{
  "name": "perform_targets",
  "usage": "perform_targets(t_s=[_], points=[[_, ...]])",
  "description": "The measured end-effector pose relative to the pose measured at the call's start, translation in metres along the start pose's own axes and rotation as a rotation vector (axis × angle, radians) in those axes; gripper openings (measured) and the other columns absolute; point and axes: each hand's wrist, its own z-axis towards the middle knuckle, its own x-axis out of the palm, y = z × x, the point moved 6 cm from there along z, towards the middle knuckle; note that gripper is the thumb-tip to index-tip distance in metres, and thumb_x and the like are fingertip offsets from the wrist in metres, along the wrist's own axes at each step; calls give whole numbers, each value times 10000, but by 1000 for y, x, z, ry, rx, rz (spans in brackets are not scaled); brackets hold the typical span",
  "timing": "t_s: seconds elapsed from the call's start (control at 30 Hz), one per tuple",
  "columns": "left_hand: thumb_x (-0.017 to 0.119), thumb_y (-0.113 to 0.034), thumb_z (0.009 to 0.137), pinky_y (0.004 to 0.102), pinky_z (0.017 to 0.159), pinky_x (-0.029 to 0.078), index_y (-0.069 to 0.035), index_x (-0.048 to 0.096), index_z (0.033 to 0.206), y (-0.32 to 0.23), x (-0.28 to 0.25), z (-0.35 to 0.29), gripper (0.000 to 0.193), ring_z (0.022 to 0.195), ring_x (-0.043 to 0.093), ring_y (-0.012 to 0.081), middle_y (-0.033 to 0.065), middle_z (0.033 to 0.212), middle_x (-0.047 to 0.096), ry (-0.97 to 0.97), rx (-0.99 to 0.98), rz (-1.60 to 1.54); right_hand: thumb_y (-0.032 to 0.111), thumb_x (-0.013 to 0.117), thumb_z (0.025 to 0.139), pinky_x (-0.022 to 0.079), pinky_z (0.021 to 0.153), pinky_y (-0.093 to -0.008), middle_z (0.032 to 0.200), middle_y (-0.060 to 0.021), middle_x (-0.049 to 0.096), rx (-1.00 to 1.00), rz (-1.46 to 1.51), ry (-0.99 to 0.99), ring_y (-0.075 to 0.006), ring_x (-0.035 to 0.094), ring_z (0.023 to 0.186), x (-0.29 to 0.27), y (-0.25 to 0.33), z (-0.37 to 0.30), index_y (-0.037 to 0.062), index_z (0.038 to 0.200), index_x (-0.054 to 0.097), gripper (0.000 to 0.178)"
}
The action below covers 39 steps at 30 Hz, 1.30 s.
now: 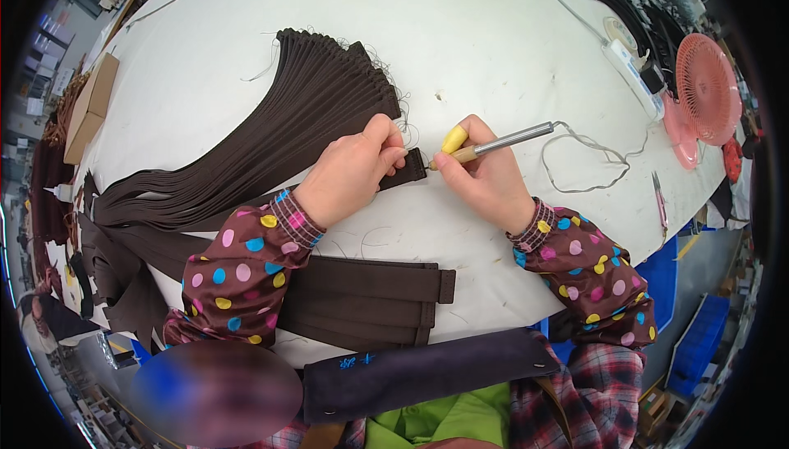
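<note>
My left hand (349, 169) is closed, thumb and forefinger pinched together over the end of a dark brown fabric strap (404, 172). Thin loose threads curl up beside those fingertips; whether the pinch is on strap or thread I cannot tell. In my right hand (491, 182) is a corded pen tool like a soldering iron (518, 138), with a metal barrel and a tan front part. Its tip is at the strap's end, touching or very near it. A yellow finger cot (454, 138) covers one right fingertip. Beyond my left hand fans a bundle of similar brown straps (312, 108), their ends fringed with threads.
A second stack of brown straps (362, 301) lies close to me on the white table (493, 46). The tool's cord (575, 190) loops toward a white power strip (633, 79). Right of it are a pink fan (705, 91) and tweezers (660, 202). A cardboard box (92, 108) stands left.
</note>
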Motion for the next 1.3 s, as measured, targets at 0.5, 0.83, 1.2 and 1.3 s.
perform_targets(t_s=[0.5, 0.83, 1.2, 1.3], points=[[508, -92, 935, 240, 450, 493, -24, 427, 939, -4, -7, 2, 106, 633, 616, 129, 64, 826, 559, -57, -118, -45, 71, 602, 868, 355, 477, -186, 675, 23, 485, -27, -39, -35, -18, 440, 570, 6, -2, 21, 44, 846, 437, 169], [503, -136, 942, 275, 446, 480, -41, 426, 931, -2, -2, 1, 122, 615, 619, 141, 65, 795, 567, -68, -87, -32, 75, 604, 867, 370, 478, -193, 669, 11, 500, -19, -89, -33, -29, 465, 562, 6, -4, 19, 37, 846, 440, 170], [488, -94, 946, 237, 455, 499, -23, 421, 937, -5, -3, 2, 99, 647, 608, 128, 60, 868, 558, -32, -107, -13, 70, 607, 863, 374, 475, -198, 672, 5, 500, -28, -91, -52, -34, 467, 565, 3, 1, 17, 36, 850, 437, 173], [541, -135, 922, 305, 529, 482, -39, 430, 960, -5, -3, 1, 151, 618, 621, 179, 88, 812, 577, -72, -60, -38, 69, 607, 863, 370, 475, -196, 682, 10, 496, -21, -54, -51, -29, 463, 571, 3, -2, 16, 40, 848, 434, 177]])
